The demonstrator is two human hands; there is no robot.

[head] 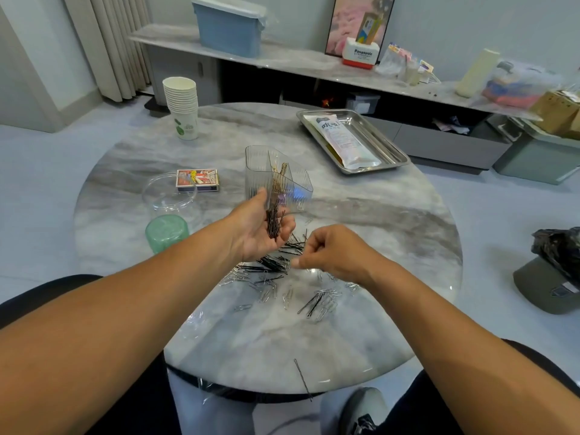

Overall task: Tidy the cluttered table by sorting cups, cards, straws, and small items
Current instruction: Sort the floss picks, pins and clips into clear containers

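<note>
clear holder (277, 177) ahead, pins (276, 265) scattered beneath, bare table (251, 340) nearer

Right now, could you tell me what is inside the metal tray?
The metal tray holds a white printed packet; something yellowish shows along its left edge, mostly covered by it.

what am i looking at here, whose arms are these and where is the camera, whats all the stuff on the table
There is no machine here. A person wears one wide-angle camera on the head, so you look down along their own two bare arms at a round marble table.

The left hand is palm up and holds a bunch of dark hairpins. The right hand has curled fingers over the loose pile and seems to pinch something small; what exactly is too small to tell.

On the table lie scattered hairpins and paper clips, a clear ribbed holder with some pins in it, a stack of paper cups, a card box, a green lid, a clear round dish, and a metal tray with a white packet.
</note>
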